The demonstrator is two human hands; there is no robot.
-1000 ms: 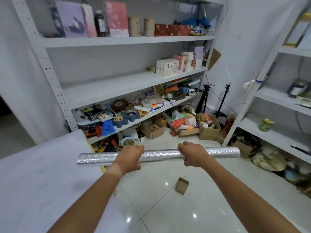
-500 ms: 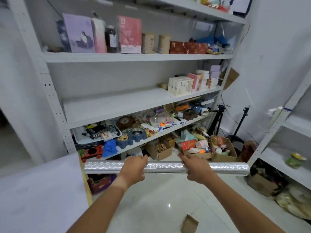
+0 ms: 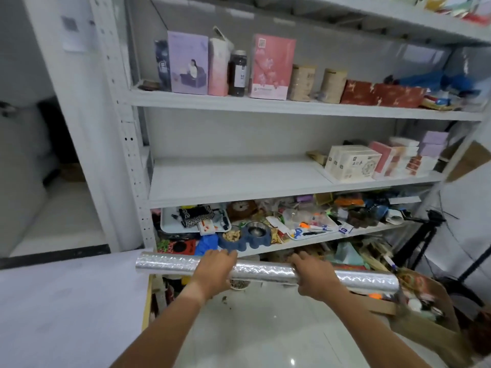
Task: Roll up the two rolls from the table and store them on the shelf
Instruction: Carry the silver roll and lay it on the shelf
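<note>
A long silver embossed roll (image 3: 263, 272) lies level in the air in front of the white shelf unit (image 3: 239, 200). My left hand (image 3: 215, 272) grips it left of its middle, and my right hand (image 3: 316, 278) grips it right of the middle. The roll hangs below the shelf board with bare room on its left half (image 3: 225, 179). The white table (image 3: 66, 309) lies at the lower left; no second roll shows on it.
Boxes and jars line the upper board (image 3: 265, 75); cartons (image 3: 353, 163) fill the right end of the middle board. The board below is crowded with clutter (image 3: 279, 224). Open cardboard boxes (image 3: 425, 309) stand on the tiled floor at right, near a tripod (image 3: 425, 235).
I have come closer to the shelf unit, which now fills the view. The roll stays level in both hands and has risen toward the cluttered lower board.
</note>
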